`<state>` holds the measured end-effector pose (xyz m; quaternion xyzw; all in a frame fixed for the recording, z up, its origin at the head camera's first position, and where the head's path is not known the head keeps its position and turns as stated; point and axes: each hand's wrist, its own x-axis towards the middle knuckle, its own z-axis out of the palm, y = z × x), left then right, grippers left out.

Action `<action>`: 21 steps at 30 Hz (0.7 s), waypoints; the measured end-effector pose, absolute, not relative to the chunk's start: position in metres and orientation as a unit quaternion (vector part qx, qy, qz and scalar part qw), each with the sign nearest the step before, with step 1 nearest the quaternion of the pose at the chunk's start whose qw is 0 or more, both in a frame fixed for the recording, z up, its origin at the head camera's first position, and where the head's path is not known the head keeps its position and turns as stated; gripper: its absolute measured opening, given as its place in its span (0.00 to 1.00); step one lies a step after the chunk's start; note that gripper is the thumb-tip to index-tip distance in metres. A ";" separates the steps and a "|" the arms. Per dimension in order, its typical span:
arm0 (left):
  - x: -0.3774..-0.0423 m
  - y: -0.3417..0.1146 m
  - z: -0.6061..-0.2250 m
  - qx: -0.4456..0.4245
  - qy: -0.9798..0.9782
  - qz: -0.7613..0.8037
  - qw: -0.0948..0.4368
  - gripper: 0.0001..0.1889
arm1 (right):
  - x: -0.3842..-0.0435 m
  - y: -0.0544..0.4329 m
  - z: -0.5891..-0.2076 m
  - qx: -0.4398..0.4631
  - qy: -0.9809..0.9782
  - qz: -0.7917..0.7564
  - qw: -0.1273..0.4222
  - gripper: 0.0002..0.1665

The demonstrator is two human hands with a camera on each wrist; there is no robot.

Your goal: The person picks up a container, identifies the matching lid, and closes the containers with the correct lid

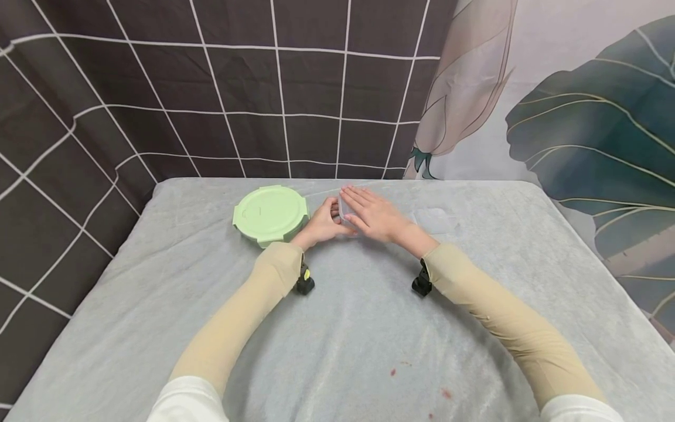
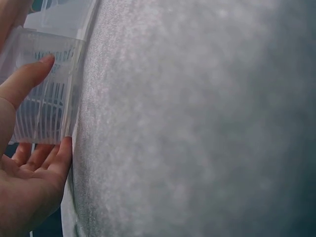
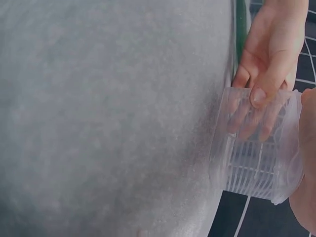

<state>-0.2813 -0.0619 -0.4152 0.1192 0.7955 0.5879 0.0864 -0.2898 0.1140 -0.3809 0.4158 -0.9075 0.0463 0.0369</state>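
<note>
A small clear plastic box (image 1: 345, 210) with slotted, ribbed sides stands on the grey cloth. My left hand (image 1: 323, 225) holds it at its left side, thumb on the near wall and the other fingers around the left end. Over the top lies my right hand (image 1: 375, 214), fingers straight and pointing away, covering most of the box. In the right wrist view the left thumb and fingers show at one end of the ribbed box (image 3: 252, 168). Only part of the right hand (image 3: 307, 163) appears there, against the top.
A round container with a light green clip lid (image 1: 270, 213) stands just left of the left hand. Right of the right hand lies a flat clear plastic piece (image 1: 435, 220). The cloth-covered table (image 1: 337, 328) has a few small reddish marks near the front. A dark checked curtain (image 1: 311, 82) hangs behind.
</note>
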 end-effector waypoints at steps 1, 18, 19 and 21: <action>-0.281 -0.062 -0.415 0.119 0.796 0.587 0.087 0.45 | -0.290 0.114 -0.381 0.414 -0.908 0.047 0.034 0.36; -0.278 -0.061 -0.410 0.115 0.803 0.578 0.090 0.46 | -0.286 0.112 -0.381 0.403 -0.913 0.038 0.040 0.35; -0.278 -0.060 -0.410 0.115 0.803 0.578 0.090 0.46 | -0.285 0.112 -0.381 0.402 -0.914 0.040 0.037 0.35; -0.278 -0.061 -0.411 0.115 0.803 0.578 0.089 0.46 | -0.286 0.112 -0.381 0.401 -0.915 0.040 0.035 0.35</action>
